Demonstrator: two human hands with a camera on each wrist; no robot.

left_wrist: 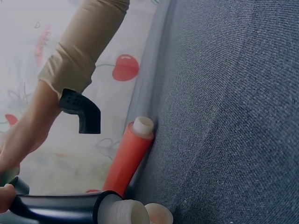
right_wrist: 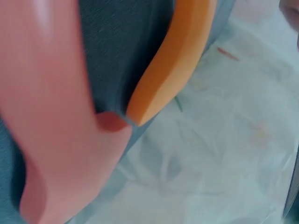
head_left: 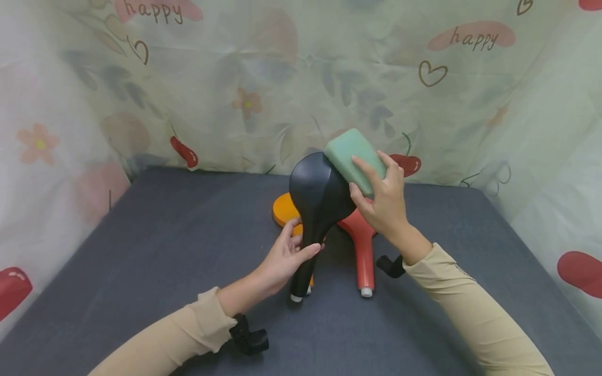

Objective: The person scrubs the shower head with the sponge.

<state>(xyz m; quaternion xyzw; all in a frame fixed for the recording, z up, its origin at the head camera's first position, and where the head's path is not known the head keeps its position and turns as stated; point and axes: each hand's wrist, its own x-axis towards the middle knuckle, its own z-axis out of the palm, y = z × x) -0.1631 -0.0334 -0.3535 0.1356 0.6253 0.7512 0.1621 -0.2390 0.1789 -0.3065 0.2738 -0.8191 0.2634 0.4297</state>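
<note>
In the head view my left hand (head_left: 287,258) grips the handle of a black shower head (head_left: 315,190), held tilted up with its smooth back showing. A light green sponge (head_left: 352,159) is pinched between the fingers and thumb of my right hand (head_left: 383,201). Its lower side lies against the upper right rim of the black head. Low in the left wrist view, the black handle (left_wrist: 56,207) ends in a white threaded connector (left_wrist: 124,212). The right wrist view shows neither sponge nor right hand's fingers clearly.
Behind the black one, an orange shower head (head_left: 284,209) and a red shower head (head_left: 363,245) lie on the dark grey table (head_left: 188,235). A printed cloth (head_left: 211,68) hangs along the back and sides. Black wrist mounts (head_left: 251,337) stick out below both wrists.
</note>
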